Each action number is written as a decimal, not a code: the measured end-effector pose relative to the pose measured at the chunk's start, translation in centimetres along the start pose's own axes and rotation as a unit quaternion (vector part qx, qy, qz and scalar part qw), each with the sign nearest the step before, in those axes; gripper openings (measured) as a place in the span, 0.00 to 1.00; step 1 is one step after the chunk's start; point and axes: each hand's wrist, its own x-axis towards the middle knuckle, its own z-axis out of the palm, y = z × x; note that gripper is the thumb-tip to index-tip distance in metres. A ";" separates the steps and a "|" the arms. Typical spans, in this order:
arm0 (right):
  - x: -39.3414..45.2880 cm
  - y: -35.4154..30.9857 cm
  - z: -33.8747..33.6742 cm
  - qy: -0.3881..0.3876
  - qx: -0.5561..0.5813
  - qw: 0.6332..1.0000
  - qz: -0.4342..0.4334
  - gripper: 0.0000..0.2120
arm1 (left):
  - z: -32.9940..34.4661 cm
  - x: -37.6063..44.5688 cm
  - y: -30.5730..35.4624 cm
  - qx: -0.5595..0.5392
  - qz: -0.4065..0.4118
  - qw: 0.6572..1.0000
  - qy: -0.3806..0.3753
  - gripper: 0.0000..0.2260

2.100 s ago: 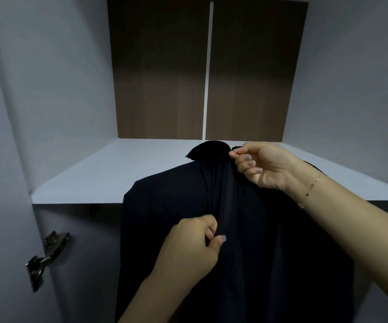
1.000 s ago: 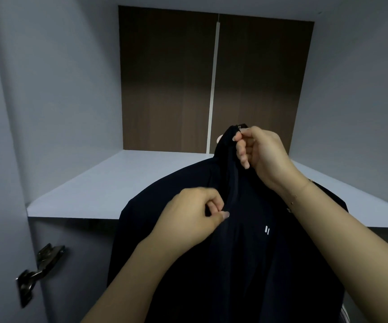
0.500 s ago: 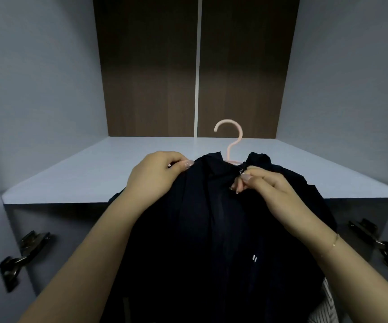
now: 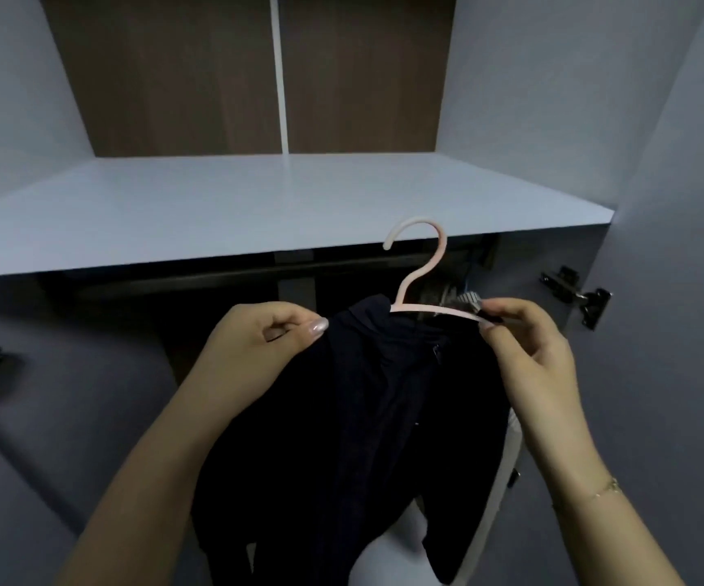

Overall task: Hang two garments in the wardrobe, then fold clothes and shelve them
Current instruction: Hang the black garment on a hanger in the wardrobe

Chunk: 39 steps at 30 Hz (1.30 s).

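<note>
step: hanging | left hand (image 4: 265, 344) pinches dark jacket (image 4: 358, 437) shoulder; right hand (image 4: 523, 344) pinches pink hanger (image 4: 422, 285) arm | why: hook kept upright, likely for rail (image 4: 232, 281)

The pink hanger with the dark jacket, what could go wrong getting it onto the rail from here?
1. The pink hanger is off the rail, and its right arm shows bare by the right hand; the dark jacket may slide off that side.
2. The hook sits level with the shelf edge, so it could knock that edge before ducking under.
3. The left hand pinches only cloth; a weak grip could let the shoulder drop.
</note>
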 end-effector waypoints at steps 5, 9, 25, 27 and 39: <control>-4.2 4.8 -1.1 -0.019 -0.154 0.988 0.026 0.19 | 0.9 -4.1 -3.9 -0.070 -0.044 0.996 -0.027 0.04; -6.3 6.1 -1.6 -0.143 -0.214 0.965 -0.039 0.21 | 2.1 -6.6 -6.1 -0.081 -0.059 0.993 -0.064 0.07; -8.3 9.4 -4.2 -0.093 -0.295 0.951 -0.021 0.12 | 4.8 -6.6 -12.8 0.077 0.011 0.993 0.090 0.06; -8.0 9.2 -3.9 -0.085 -0.354 0.930 -0.051 0.11 | 5.3 -7.0 -12.7 0.102 0.056 0.988 0.103 0.05; -7.4 9.5 -2.0 -0.159 -0.235 0.947 -0.148 0.08 | 7.0 -0.6 -12.5 0.114 -0.306 0.920 -0.215 0.28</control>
